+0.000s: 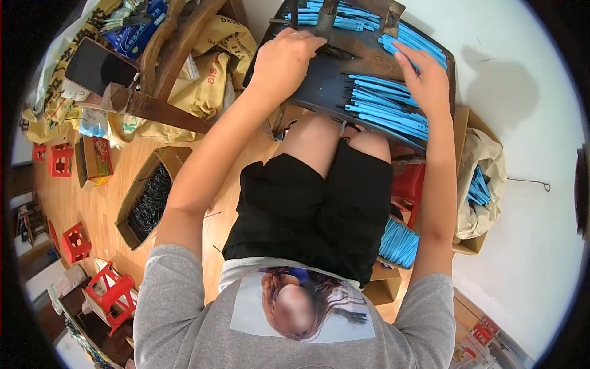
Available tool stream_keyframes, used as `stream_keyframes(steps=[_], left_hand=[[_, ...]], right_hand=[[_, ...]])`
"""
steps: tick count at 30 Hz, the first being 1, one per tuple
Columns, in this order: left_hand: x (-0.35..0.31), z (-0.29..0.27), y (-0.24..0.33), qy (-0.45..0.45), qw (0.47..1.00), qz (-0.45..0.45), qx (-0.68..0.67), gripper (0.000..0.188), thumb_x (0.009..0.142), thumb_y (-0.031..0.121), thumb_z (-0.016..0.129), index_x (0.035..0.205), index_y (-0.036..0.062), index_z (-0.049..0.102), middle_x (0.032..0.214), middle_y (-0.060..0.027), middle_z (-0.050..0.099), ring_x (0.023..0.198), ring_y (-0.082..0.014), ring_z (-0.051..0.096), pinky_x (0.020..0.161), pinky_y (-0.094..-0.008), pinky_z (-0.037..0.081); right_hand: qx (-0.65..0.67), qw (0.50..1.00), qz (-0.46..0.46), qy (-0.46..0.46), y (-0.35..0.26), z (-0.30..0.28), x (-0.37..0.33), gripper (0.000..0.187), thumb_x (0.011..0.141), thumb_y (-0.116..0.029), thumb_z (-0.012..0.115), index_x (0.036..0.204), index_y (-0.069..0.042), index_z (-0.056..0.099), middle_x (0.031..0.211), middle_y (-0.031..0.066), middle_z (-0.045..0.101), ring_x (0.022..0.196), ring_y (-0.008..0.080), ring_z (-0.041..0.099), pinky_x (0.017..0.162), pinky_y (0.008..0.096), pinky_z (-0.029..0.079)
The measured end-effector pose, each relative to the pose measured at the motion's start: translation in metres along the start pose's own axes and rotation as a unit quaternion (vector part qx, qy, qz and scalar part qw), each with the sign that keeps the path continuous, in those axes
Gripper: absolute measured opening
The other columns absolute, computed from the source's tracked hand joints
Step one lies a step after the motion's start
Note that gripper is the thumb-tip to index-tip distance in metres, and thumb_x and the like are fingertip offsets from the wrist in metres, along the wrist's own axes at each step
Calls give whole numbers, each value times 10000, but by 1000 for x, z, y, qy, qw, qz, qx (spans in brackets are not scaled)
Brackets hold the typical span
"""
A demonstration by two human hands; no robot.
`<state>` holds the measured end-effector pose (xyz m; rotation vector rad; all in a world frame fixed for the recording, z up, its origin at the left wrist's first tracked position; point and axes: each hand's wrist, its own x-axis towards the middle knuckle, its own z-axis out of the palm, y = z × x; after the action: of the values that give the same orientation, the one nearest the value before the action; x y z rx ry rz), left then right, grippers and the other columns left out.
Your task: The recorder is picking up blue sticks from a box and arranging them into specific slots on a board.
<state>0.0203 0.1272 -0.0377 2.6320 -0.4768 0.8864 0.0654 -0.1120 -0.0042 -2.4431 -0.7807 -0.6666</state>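
Observation:
My left hand (284,64) is closed over the left part of a dark work surface (319,89), beside an upright metal post (326,17). What its fingers hold is hidden; a thin dark piece (338,51) shows just beyond them. On the right, my right hand (428,83) has its thumb and forefinger at the ends of slim blue plastic strips (424,44), seemingly pinching one. Between the hands, nearer to me, lies a pile of blue strips with black tips (384,104). More blue strips (353,23) lie along the far edge, behind the post.
A wooden frame (160,114) and yellow sacks (215,71) stand at left, with a phone (101,66) lying there. On the floor is a box of black thin pieces (150,203). Boxes holding blue strips (399,243) stand to my right, near a white wall (528,184).

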Motion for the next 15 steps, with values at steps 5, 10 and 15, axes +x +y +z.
stream_keyframes(steps=[5,10,15], left_hand=[[3,1,-12,-25,998,38,36,152,715,118,617,861,91,649,871,-32,623,816,-222,575,686,-323,478],[9,-6,-18,12,998,57,7,134,709,162,634,817,88,660,838,-22,633,764,-219,590,658,-317,482],[21,-22,-7,64,997,36,-14,117,701,174,649,770,81,662,778,-32,637,687,-214,609,587,-298,485]], right_hand=[[29,999,26,-35,-8,-3,-5,215,830,-237,560,1028,-196,633,637,70,468,550,222,470,524,312,394],[47,998,22,-38,-9,-4,-7,222,817,-177,577,1031,-152,633,619,73,462,540,181,434,520,273,369],[66,996,32,-50,-12,-7,-8,233,803,-128,594,1032,-121,633,616,75,472,555,142,426,529,239,360]])
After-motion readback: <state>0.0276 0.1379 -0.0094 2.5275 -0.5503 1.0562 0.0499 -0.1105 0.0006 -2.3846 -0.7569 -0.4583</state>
